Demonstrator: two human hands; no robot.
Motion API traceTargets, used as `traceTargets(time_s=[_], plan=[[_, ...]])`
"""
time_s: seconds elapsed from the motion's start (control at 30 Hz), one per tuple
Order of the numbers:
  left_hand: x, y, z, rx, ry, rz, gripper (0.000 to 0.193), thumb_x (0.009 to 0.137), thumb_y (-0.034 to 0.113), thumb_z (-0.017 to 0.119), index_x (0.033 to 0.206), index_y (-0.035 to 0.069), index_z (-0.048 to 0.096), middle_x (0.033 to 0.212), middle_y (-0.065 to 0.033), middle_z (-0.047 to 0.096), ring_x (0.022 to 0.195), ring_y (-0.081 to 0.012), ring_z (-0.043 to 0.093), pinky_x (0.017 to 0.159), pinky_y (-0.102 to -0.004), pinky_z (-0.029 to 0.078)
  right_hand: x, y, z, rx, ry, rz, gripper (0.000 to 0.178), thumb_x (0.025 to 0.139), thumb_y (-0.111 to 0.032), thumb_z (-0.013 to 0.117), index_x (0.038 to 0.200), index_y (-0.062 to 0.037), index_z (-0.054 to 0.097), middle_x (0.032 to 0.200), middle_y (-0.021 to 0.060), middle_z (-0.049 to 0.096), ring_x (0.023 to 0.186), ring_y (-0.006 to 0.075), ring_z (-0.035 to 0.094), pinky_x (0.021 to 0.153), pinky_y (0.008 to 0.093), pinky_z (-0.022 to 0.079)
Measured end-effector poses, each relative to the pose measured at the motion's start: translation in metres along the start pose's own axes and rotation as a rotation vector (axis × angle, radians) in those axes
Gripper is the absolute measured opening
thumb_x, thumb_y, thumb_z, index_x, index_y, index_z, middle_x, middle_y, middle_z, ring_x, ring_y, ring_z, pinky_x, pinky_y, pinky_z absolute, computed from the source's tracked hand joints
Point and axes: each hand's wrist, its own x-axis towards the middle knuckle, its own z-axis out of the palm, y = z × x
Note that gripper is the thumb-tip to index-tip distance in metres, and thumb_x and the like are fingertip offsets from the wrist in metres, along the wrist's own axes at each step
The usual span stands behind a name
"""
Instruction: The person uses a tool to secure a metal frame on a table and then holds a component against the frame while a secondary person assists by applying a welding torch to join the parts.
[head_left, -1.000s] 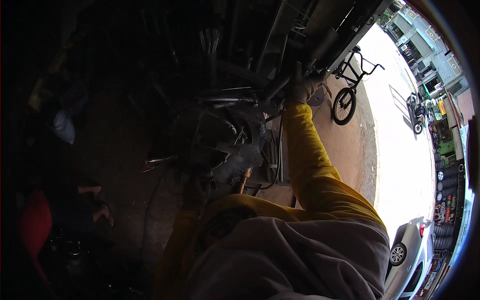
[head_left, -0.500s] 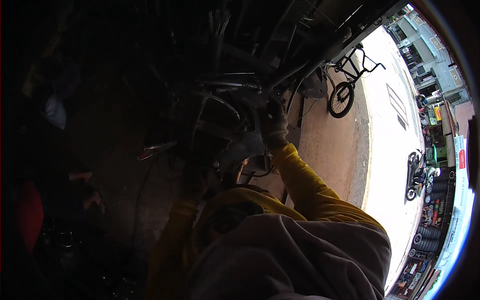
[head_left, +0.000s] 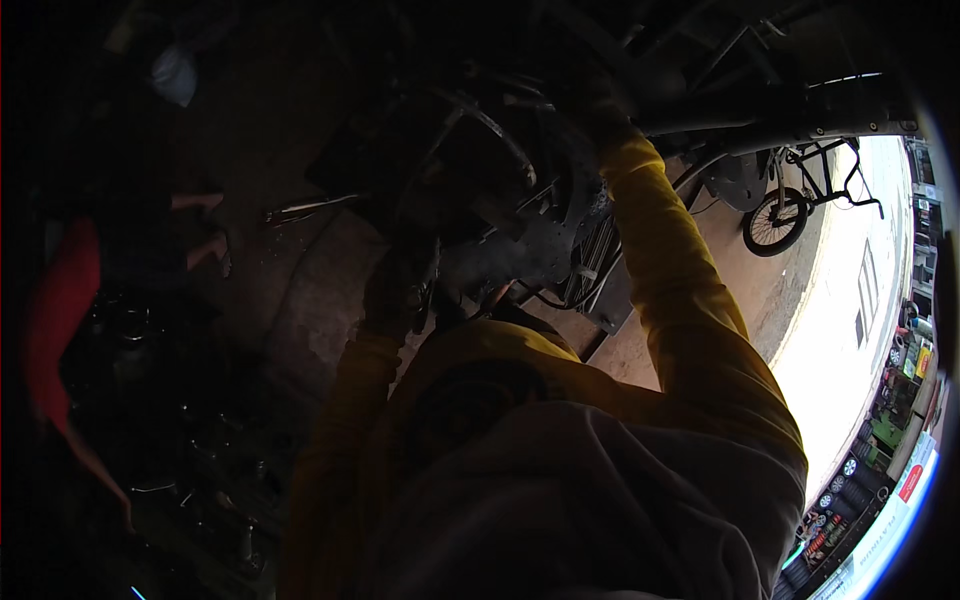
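Note:
My right hand point(head_left: 607, 105), at the end of a yellow sleeve, reaches up into deep shadow against a tangle of dark metal tubes point(head_left: 700, 115); its fingers are too dark to read. My left hand point(head_left: 395, 290), in a dark glove, sits low against the side of a curved grey metal part point(head_left: 520, 255) of the same assembly. Whether it grips anything is hidden by shadow. My grey-clad body fills the lower middle of the view.
A small bicycle point(head_left: 785, 215) stands at the right on the brown concrete floor point(head_left: 300, 310), beside the sunlit street point(head_left: 850, 340). Another person's bare feet point(head_left: 205, 245) and red garment point(head_left: 60, 310) are at the left. Small dark metal items point(head_left: 200, 440) lie at lower left.
My right hand has gone from the grey metal part up into the dark tubes. The view has swung, so the bicycle sits lower and further right. My left hand has stayed by the part.

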Motion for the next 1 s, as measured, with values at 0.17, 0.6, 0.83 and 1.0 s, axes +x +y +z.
traceTargets(time_s=[0.17,0.6,0.83,1.0], plan=[[-0.008,0.000,0.004,0.370,-0.002,0.112,0.040,0.094,0.024,0.065,0.133,0.014,0.064,0.125,-0.0140,0.067,0.112,-0.0328,0.066,0.094,-0.0426,0.054,0.027,0.014,-0.001,0.025,-0.204,-0.031,0.038,0.097,-0.022,0.061,0.132,-0.0077,0.064,0.128,0.0170,0.068,0.121,0.0359,0.065,0.102,0.0456,0.052],[-0.007,0.019,0.017,0.241,0.098,-0.137,0.046,0.090,0.022,0.074,0.130,0.006,0.062,0.127,-0.0167,0.067,0.116,-0.0325,0.067,0.097,-0.0420,0.054,0.077,0.021,0.011,-0.172,-0.653,-0.107,0.037,0.097,-0.022,0.060,0.131,-0.0092,0.067,0.129,0.0185,0.069,0.120,0.0356,0.066,0.103,0.0497,0.052],[-0.048,-0.120,0.058,0.620,0.048,0.067,0.043,0.094,0.028,0.072,0.129,0.004,0.064,0.125,-0.0201,0.067,0.116,-0.0377,0.065,0.097,-0.0466,0.054,0.080,0.002,0.012,-0.174,-0.654,-0.177,0.033,0.090,-0.004,0.059,0.122,-0.0039,0.069,0.121,0.0190,0.072,0.119,0.0352,0.067,0.105,0.0474,0.050],[-0.032,-0.112,0.053,0.516,-0.094,0.036,0.044,0.099,0.019,0.061,0.140,0.003,0.055,0.122,-0.0207,0.067,0.105,-0.0309,0.067,0.087,-0.0421,0.054,0.069,0.029,0.007,-0.076,-0.637,-0.067,0.033,0.090,-0.004,0.058,0.121,-0.0041,0.069,0.118,0.0175,0.073,0.116,0.0349,0.068,0.105,0.0469,0.050]])
